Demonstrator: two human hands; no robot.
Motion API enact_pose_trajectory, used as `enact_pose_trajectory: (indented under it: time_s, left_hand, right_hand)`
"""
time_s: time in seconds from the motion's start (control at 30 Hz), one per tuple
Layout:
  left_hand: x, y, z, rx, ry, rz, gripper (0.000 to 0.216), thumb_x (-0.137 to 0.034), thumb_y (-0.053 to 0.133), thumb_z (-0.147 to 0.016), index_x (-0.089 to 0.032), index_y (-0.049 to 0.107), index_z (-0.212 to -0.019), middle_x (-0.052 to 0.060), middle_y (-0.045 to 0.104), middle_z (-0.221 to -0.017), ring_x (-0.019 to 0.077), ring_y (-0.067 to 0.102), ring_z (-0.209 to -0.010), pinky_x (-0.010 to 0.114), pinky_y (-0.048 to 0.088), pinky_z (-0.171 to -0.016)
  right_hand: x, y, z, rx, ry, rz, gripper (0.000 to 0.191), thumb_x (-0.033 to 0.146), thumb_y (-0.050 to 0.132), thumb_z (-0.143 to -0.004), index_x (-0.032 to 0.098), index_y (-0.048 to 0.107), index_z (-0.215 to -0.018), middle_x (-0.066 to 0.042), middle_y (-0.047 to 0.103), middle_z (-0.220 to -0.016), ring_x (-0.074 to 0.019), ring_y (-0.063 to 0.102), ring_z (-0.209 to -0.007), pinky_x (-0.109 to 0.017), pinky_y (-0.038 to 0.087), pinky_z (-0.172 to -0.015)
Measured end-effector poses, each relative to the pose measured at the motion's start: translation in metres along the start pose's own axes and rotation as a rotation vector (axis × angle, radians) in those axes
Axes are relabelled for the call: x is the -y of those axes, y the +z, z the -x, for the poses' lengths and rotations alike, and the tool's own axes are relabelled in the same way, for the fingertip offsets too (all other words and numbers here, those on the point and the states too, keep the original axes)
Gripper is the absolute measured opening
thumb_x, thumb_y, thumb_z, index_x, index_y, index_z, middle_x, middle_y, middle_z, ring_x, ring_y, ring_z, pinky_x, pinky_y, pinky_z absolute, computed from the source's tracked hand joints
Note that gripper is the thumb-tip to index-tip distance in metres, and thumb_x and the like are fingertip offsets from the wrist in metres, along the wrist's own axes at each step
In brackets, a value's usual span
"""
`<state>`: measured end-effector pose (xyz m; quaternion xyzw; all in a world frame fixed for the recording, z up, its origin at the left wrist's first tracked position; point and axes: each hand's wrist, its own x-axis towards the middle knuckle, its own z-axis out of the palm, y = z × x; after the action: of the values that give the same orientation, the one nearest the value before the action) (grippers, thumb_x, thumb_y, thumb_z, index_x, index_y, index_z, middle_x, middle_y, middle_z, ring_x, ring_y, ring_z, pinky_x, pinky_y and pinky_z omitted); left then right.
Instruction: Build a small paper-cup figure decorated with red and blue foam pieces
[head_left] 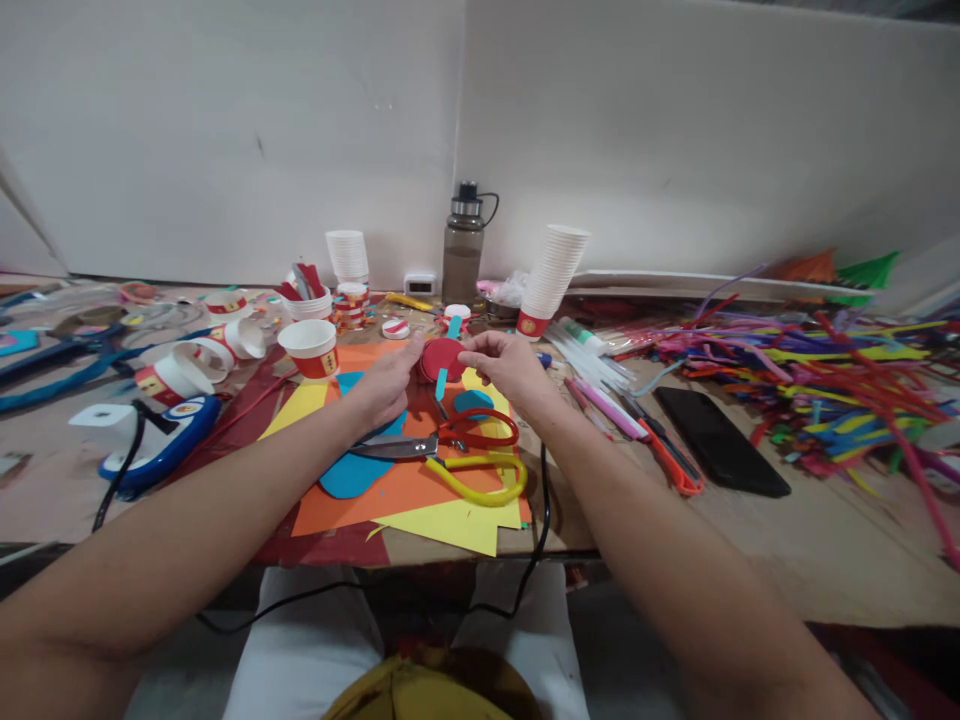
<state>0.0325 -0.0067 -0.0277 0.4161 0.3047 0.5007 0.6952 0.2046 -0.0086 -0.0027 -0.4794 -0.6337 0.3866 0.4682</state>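
Between my two hands is a red round piece (441, 360) with light-blue strips sticking out at its top and bottom. My left hand (391, 385) grips its left edge, thumb upward. The fingers of my right hand (510, 368) pinch its right edge. Just below lie scissors (409, 448) with one red and one yellow handle, their blades pointing left. They rest on orange paper (322, 515), among yellow sheets (457, 525) and a blue paper cutout (349, 477).
Paper cups (309, 350) stand and lie at left, near a blue-and-white glue gun (169, 440). A cup stack (553, 280) and a bottle (463, 245) stand behind. To the right are a utility knife (671, 455), a phone (720, 440) and a heap of pipe cleaners (825, 370). A black cable (545, 510) hangs over the front edge.
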Motion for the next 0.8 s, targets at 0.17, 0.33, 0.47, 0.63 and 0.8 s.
enact_pose_trajectory:
  time_s: [0.17, 0.33, 0.47, 0.63, 0.8]
  left_hand:
    - [0.002, -0.004, 0.0, 0.025, 0.045, -0.076, 0.037, -0.046, 0.055, -0.09, -0.013, 0.068, -0.097, 0.008, 0.073, -0.084, 0.0154, 0.067, -0.069, 0.027, 0.056, -0.063]
    - [0.002, -0.003, 0.0, 0.06, 0.06, -0.101, 0.035, -0.047, 0.06, -0.087, -0.014, 0.069, -0.095, 0.008, 0.073, -0.086, 0.0153, 0.067, -0.072, 0.025, 0.054, -0.063]
    - [0.002, -0.001, 0.002, 0.125, 0.115, -0.167, 0.031, -0.044, 0.068, -0.081, -0.015, 0.07, -0.091, 0.006, 0.072, -0.086, 0.0136, 0.066, -0.073, 0.023, 0.053, -0.067]
    - [0.003, -0.001, 0.001, 0.139, 0.165, -0.209, 0.036, -0.047, 0.068, -0.08, -0.015, 0.069, -0.095, 0.007, 0.071, -0.092, 0.0147, 0.066, -0.079, 0.025, 0.053, -0.071]
    - [0.004, -0.001, 0.0, 0.148, 0.182, -0.213, 0.036, -0.047, 0.068, -0.08, -0.015, 0.069, -0.097, 0.007, 0.071, -0.094, 0.0161, 0.066, -0.082, 0.028, 0.054, -0.076]
  right_hand:
    - [0.002, -0.001, 0.003, -0.033, -0.054, 0.124, 0.016, 0.031, 0.069, -0.07, 0.016, 0.066, -0.073, 0.002, 0.062, -0.067, -0.0092, 0.05, -0.058, -0.024, 0.041, -0.057]
    - [0.004, -0.001, 0.007, -0.058, -0.064, 0.156, 0.014, 0.03, 0.068, -0.072, 0.016, 0.067, -0.073, 0.001, 0.065, -0.069, -0.0106, 0.053, -0.061, -0.025, 0.043, -0.059]
    - [0.007, -0.001, 0.009, -0.098, -0.097, 0.188, 0.013, 0.029, 0.069, -0.073, 0.016, 0.066, -0.074, 0.001, 0.064, -0.068, -0.0111, 0.053, -0.061, -0.025, 0.042, -0.059]
    - [0.013, 0.002, 0.014, -0.139, -0.128, 0.223, 0.009, 0.024, 0.069, -0.073, 0.017, 0.063, -0.072, 0.001, 0.065, -0.07, -0.0119, 0.056, -0.065, -0.025, 0.043, -0.062]
    - [0.013, 0.003, 0.017, -0.17, -0.155, 0.3, 0.01, 0.023, 0.068, -0.076, 0.018, 0.061, -0.071, 0.001, 0.065, -0.07, -0.0122, 0.056, -0.065, -0.025, 0.043, -0.064]
